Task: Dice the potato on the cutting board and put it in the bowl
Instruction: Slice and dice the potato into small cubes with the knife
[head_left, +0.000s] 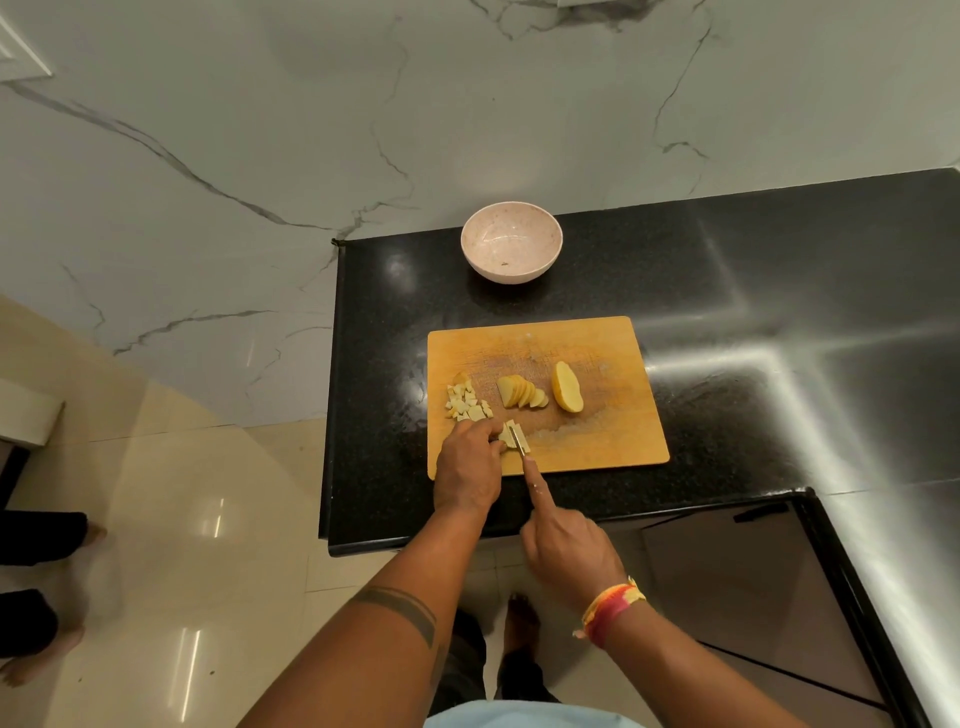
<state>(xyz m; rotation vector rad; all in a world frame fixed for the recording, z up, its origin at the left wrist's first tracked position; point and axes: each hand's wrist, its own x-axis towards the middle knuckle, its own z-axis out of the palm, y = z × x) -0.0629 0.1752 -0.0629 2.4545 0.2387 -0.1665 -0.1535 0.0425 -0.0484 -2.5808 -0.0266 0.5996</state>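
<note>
A wooden cutting board (597, 343) lies on the black counter. On it are a pile of diced potato (467, 402) at the left, a fan of slices (521, 392) in the middle and a potato half (567, 387) to the right. My left hand (467, 467) holds a few slices (506, 435) at the board's near edge, fingers curled on them. My right hand (569, 551) grips a knife (519, 441), index finger stretched along its back, blade on those slices. A pale pink bowl (511, 241) stands behind the board, holding at most a tiny scrap.
The black counter (727, 291) runs right and turns toward me along the right side, above a dark cabinet (737, 582). Its left edge drops to a cream tiled floor (182, 493). Another person's feet (31, 639) are at the far left. A marble wall is behind.
</note>
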